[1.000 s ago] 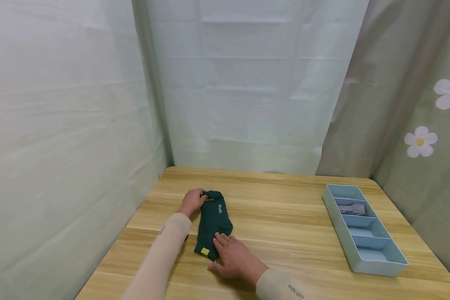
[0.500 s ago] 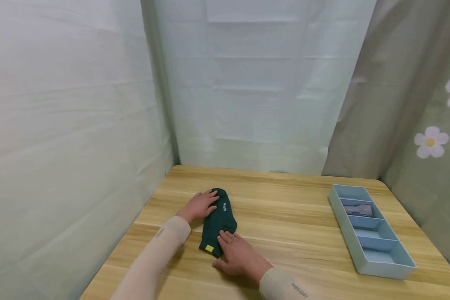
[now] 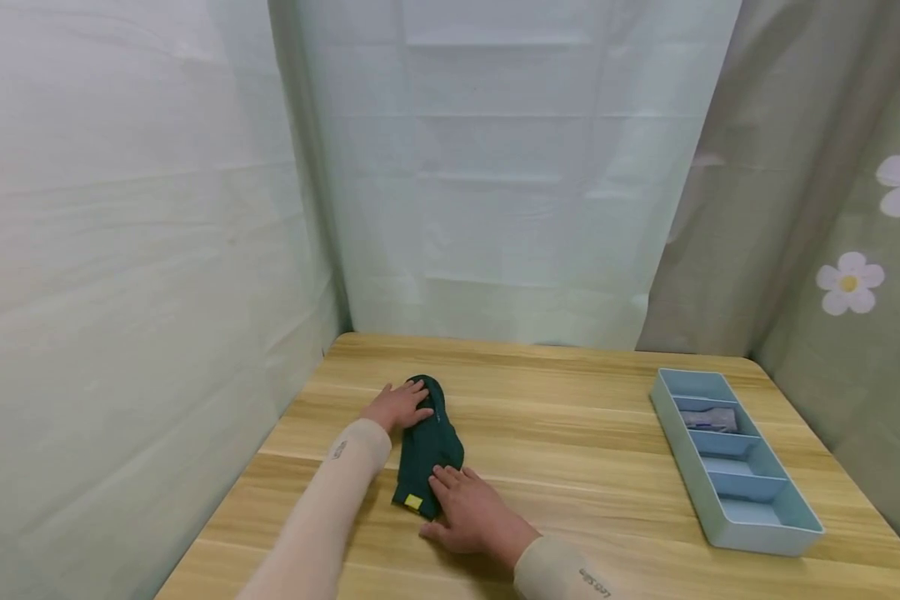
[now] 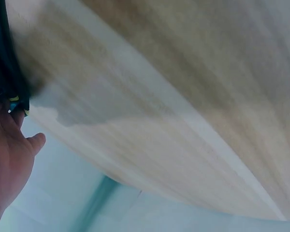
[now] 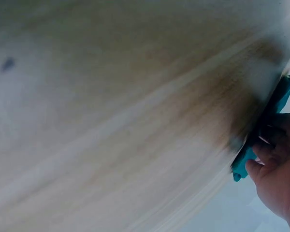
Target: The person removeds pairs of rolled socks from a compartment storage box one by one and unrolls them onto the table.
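A dark green sock [image 3: 429, 446] lies flat on the wood-grain table, a yellow tab [image 3: 413, 502] showing at its near end. My left hand [image 3: 397, 407] rests on the sock's far end with fingers stretched over it, hiding most of the white lettering. Near the yellow tab, the extended fingers of my right hand [image 3: 468, 510] lie on the sock's right edge. In the left wrist view, part of the sock [image 4: 5, 53] shows beyond my left hand [image 4: 9, 154]. The right wrist view has the sock [image 5: 282, 94] under the fingers of my right hand [image 5: 280, 169].
To the right on the table [image 3: 570, 425] stands a light blue organizer box [image 3: 761, 533] divided into compartments. One of its compartments holds a grey, plastic-looking packet [image 3: 711, 419]. Pale curtains [image 3: 525, 208] hang behind the table and along both sides.
My left hand, earlier holding the sock's far left edge, now lies over its far end. A yellow mark there and most lettering have become hidden. My right hand stays on the near end.
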`<action>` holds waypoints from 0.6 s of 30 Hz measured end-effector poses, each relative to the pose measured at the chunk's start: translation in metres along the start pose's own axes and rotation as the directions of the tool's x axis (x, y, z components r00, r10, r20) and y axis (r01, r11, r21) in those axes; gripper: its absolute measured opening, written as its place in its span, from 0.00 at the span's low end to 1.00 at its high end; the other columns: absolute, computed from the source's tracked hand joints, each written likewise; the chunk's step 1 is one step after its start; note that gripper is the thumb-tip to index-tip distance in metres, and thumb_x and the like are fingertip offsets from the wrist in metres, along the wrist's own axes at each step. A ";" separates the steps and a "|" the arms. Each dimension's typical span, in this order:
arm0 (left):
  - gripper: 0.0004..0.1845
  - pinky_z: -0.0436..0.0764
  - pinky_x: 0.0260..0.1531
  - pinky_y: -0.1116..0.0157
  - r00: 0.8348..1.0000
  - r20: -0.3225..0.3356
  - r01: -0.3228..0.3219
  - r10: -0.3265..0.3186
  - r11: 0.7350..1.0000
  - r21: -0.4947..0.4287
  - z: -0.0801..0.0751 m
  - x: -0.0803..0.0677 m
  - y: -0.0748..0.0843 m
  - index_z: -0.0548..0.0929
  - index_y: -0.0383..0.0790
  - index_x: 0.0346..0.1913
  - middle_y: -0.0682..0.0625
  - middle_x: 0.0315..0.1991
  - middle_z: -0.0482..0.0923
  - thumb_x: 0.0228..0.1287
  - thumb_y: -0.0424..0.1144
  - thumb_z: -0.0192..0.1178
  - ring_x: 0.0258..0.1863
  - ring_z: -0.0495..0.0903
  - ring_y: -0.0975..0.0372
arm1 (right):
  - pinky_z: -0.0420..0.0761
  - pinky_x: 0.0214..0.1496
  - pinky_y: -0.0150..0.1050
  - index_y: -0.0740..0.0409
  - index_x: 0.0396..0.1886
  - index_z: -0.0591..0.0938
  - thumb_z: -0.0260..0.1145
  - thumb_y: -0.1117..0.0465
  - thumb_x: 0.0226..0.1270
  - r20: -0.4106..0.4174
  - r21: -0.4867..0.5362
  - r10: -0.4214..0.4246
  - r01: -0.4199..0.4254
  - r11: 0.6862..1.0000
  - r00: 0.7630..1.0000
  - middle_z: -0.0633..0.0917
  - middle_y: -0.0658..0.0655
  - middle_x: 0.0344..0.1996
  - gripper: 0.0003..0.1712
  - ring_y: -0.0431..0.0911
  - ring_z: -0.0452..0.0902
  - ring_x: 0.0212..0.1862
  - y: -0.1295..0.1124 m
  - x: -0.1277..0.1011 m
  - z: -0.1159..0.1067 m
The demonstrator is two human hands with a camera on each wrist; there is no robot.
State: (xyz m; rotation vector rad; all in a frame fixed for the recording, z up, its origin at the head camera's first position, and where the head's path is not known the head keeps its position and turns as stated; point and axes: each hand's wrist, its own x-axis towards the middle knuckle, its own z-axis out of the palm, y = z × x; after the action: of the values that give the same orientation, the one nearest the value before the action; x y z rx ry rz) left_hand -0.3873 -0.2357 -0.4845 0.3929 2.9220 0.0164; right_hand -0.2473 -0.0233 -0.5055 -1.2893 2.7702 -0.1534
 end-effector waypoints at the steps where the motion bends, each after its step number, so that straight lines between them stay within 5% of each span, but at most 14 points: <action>1: 0.32 0.53 0.70 0.42 1.000 0.007 0.013 -0.013 1.000 -0.001 -0.001 -0.001 -0.001 0.65 0.41 0.75 0.43 0.76 0.57 0.77 0.56 0.46 0.75 0.55 0.49 | 0.62 0.72 0.48 0.59 0.72 0.70 0.54 0.32 0.71 -0.005 -0.005 -0.005 0.005 1.000 1.000 0.69 0.56 0.71 0.43 0.49 0.62 0.72 0.000 0.001 0.000; 10: 0.33 0.47 0.72 0.43 1.000 0.006 0.028 -0.029 0.998 0.047 -0.003 -0.010 -0.009 0.65 0.42 0.75 0.44 0.75 0.59 0.76 0.59 0.46 0.76 0.49 0.46 | 0.64 0.71 0.51 0.56 0.67 0.75 0.48 0.35 0.76 -0.073 0.008 0.003 -0.003 1.000 0.997 0.77 0.54 0.64 0.36 0.48 0.70 0.67 0.011 0.000 -0.005; 18: 0.34 0.46 0.72 0.43 1.000 -0.005 0.020 -0.020 1.000 0.000 -0.001 -0.021 -0.018 0.65 0.43 0.75 0.43 0.75 0.60 0.75 0.59 0.48 0.76 0.48 0.46 | 0.62 0.71 0.56 0.55 0.65 0.78 0.47 0.40 0.78 -0.086 -0.050 0.073 -0.077 0.996 0.994 0.79 0.54 0.62 0.31 0.51 0.71 0.66 0.042 -0.014 -0.013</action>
State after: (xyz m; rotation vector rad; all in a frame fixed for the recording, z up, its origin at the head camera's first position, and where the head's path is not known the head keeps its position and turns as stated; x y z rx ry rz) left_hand -0.3721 -0.2586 -0.4805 0.3649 2.9310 0.0141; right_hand -0.2717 0.0146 -0.4978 -1.2155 2.9078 -0.1320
